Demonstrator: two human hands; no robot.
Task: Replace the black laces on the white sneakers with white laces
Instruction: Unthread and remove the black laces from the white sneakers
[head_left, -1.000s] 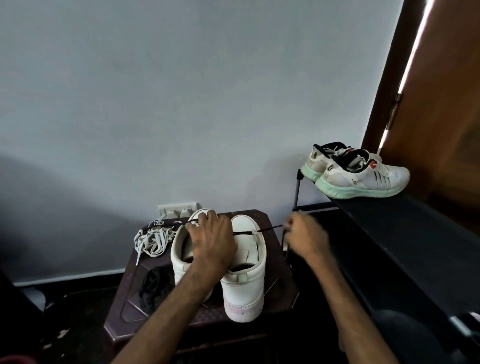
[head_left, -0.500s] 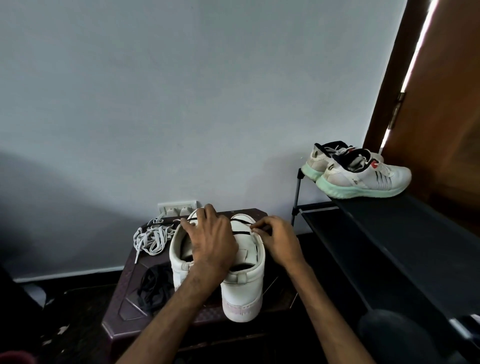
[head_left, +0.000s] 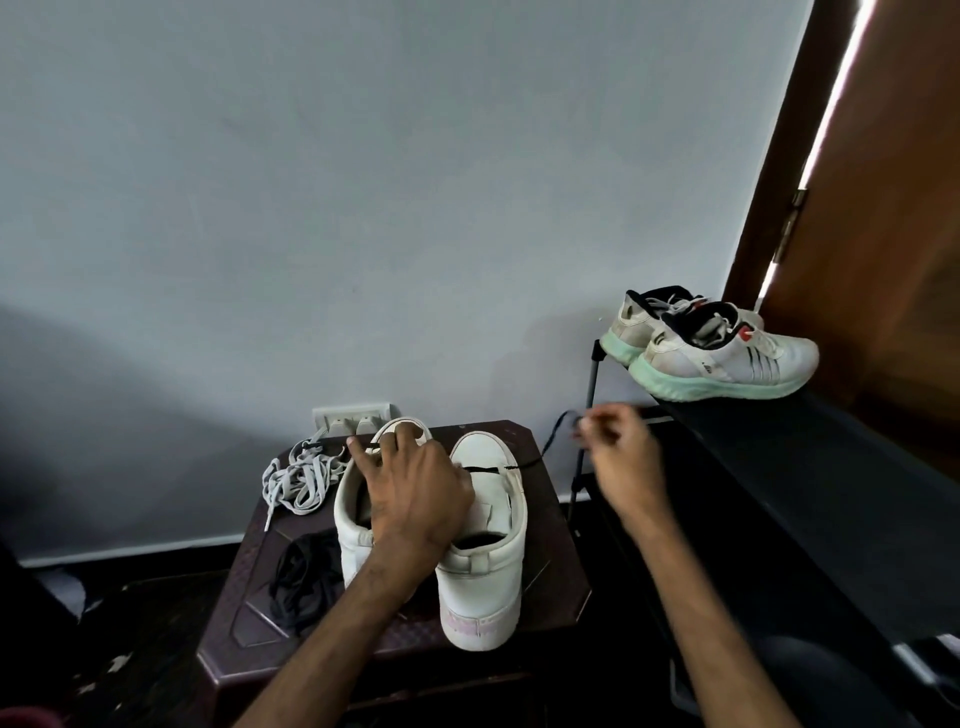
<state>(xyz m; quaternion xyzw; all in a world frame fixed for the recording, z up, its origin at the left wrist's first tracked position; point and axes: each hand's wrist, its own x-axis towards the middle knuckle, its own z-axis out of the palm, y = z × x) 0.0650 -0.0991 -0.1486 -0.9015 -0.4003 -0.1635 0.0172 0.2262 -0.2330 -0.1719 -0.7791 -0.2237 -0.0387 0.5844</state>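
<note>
**Pulling the black lace out**

My left hand (head_left: 415, 488) lies spread over both sneakers (head_left: 483, 551) on the stool (head_left: 550, 561). My right hand (head_left: 621, 452) pinches the black lace (head_left: 524, 462), drawn rightward from the right sneaker. White laces (head_left: 298, 480) lie behind.

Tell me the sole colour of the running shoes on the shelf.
Mint green, on the running shoes resting on the dark shelf; the head view shows it clearly.

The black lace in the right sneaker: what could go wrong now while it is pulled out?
The right hand pulls the black lace sideways, so the right sneaker may slide toward the stool's edge; the left hand rests mostly on the left sneaker. The freed lace could also whip around.
</note>
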